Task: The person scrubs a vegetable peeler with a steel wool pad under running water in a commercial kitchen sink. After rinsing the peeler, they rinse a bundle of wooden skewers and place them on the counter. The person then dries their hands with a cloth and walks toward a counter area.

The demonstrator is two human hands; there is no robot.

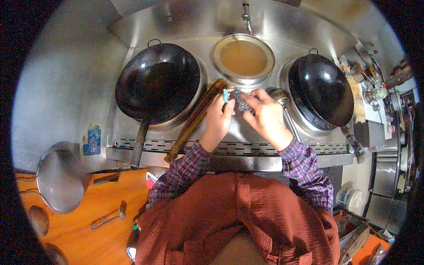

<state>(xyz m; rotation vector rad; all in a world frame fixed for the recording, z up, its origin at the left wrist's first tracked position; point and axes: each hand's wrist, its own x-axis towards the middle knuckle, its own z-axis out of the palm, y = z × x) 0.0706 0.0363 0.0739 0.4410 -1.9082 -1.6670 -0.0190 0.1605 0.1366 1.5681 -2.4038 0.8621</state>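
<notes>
Over the steel stove top, my right hand (267, 114) pinches a steel wool scourer (243, 102) between thumb and fingers. Facing it, my left hand (218, 116) has a small turquoise piece (226, 96) between thumb and forefinger; its exact kind is unclear, and it lies close to the scourer. A long bamboo wok brush (195, 121) rests slantwise left of my left hand, its bristles toward the back. Beyond the hands is a round metal basin (217, 56) of cloudy brown water. Behind my right hand a metal ladle (281, 96) is partly hidden.
Dark woks stand at left (159, 82) and right (321, 89), their handles reaching past the slotted front drain (248, 149). A tap (246, 20) projects above the basin. At lower left, a mesh strainer (61, 182) and a ladle (111, 217) are near an orange surface (82, 241).
</notes>
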